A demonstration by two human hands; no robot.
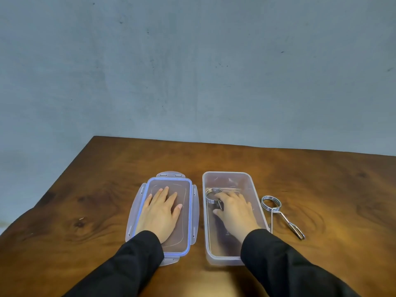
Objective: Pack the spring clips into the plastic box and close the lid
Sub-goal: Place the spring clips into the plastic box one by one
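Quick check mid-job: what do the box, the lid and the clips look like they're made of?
Box: translucent, slightly frosted plastic; the table grain shows through its walls. Lid: the same cloudy plastic, with a blue seal, probably rubbery. Clip on the table: bright coiled steel-like wire, shiny with highlights.

Brown wooden table (pixel 300 179), grey wall (pixel 192 61)

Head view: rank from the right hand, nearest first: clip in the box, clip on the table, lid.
1. Clip in the box: at the right hand's fingertips, inside the box.
2. Clip on the table: just outside the box's right wall.
3. Lid: left of the box, under the flat left hand. Items 2 and 3 are a fairly close call.
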